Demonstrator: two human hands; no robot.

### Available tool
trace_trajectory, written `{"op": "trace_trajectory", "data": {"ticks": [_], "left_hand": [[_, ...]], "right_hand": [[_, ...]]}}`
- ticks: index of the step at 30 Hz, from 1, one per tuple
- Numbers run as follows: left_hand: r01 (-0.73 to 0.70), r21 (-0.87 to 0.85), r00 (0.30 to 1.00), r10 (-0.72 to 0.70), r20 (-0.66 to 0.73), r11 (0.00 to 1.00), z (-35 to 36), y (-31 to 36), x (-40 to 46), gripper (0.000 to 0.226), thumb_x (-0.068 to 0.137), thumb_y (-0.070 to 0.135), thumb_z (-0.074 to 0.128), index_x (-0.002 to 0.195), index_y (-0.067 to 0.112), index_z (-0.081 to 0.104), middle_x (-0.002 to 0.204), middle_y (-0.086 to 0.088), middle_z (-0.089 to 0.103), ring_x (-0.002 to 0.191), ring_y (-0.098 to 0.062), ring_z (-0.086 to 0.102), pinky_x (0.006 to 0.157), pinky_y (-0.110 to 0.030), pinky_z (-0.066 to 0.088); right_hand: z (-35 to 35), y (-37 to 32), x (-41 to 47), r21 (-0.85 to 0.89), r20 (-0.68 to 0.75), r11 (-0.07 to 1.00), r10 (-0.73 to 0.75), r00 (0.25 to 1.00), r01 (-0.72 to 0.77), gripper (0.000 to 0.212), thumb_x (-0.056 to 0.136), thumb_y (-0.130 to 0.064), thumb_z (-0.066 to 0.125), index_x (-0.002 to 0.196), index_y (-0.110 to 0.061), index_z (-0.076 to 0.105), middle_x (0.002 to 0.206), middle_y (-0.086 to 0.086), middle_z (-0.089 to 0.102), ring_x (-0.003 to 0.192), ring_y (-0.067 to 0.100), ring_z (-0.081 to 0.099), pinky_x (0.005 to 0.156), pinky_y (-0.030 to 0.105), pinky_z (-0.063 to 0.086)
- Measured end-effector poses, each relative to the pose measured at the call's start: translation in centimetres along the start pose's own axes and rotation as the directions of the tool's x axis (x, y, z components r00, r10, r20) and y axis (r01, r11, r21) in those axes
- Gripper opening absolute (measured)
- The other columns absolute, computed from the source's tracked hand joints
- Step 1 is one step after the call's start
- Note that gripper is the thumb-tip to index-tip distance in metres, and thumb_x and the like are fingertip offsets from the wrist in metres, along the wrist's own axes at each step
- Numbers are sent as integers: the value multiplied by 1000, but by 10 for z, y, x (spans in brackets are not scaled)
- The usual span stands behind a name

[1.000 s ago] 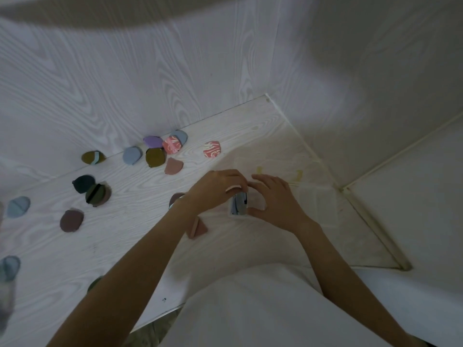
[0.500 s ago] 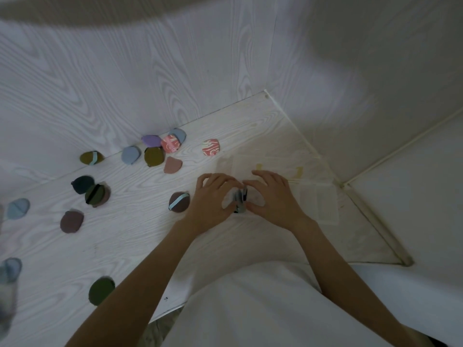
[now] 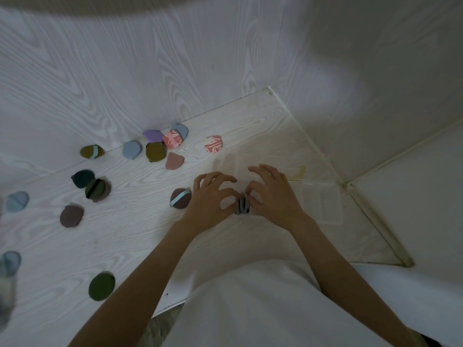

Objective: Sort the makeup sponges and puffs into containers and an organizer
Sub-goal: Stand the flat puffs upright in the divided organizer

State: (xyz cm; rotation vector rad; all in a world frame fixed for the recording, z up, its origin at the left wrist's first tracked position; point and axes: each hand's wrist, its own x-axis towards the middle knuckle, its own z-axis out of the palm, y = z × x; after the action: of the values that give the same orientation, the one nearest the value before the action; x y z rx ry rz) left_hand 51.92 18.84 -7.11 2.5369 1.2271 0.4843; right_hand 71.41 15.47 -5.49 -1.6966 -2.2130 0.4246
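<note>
Both hands meet over a clear plastic organizer [image 3: 323, 204] on the white table. My left hand [image 3: 210, 196] and my right hand [image 3: 273, 194] pinch a dark puff with a pale blue strap [image 3: 242, 206], standing on edge in a near compartment. A brown puff with a blue strap [image 3: 180, 198] lies just left of my left hand. Several more puffs are scattered to the left: a red marbled one [image 3: 213, 144], a pink one [image 3: 174, 161], an olive one [image 3: 155, 152], a dark green one [image 3: 101, 286].
White wood-grain walls [image 3: 150, 71] close the table at the back and right, forming a corner [image 3: 270, 90]. The table's front edge [image 3: 170, 305] runs by my white shirt. Blue puffs [image 3: 17, 201] lie at the far left edge.
My hands lowered the dark puff down into the organizer and my fingers spread out. My left arm shifted right, uncovering the brown blue-strapped puff and the dark green puff.
</note>
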Motion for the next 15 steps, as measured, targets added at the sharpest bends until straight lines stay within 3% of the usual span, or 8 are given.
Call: {"op": "trace_trajectory", "data": {"ticks": [4, 8, 12, 15], "left_hand": [[132, -79, 990, -134, -31, 988, 5, -2, -7, 38, 77, 52, 52, 106, 30, 64, 119, 1, 57, 115, -18, 44, 95, -40, 32], [173, -148, 985, -173, 12, 974, 13, -4, -11, 43, 79, 51, 50, 113, 27, 61, 119, -1, 57, 113, -20, 47, 95, -32, 36], [259, -318, 957, -287, -43, 912, 1, -1, -11, 29, 88, 34, 58, 115, 23, 60, 116, 7, 57, 108, -8, 45, 91, -11, 26], [370, -432, 894, -442, -75, 822, -14, -16, -3, 23, 90, 21, 59, 113, 20, 61, 111, 9, 59, 99, -5, 52, 85, -18, 39]], "right_hand": [[2, 1, -1, -75, 25, 996, -47, 999, 49, 13, 80, -27, 60, 79, -17, 69, 128, 11, 57, 123, 37, 46, 99, 48, 37], [7, -5, 3, -122, 8, 992, -37, 999, 37, 6, 77, -22, 69, 76, -16, 69, 124, 12, 59, 122, 38, 47, 100, 49, 36], [9, -6, 9, -32, 19, 996, 89, 996, -88, 7, 80, -25, 68, 81, -17, 66, 131, 9, 52, 130, 34, 37, 103, 44, 31], [2, -4, 16, 104, 40, 988, 112, 993, -115, 15, 82, -22, 66, 96, -18, 64, 135, 5, 49, 132, 27, 32, 104, 38, 26]]}}
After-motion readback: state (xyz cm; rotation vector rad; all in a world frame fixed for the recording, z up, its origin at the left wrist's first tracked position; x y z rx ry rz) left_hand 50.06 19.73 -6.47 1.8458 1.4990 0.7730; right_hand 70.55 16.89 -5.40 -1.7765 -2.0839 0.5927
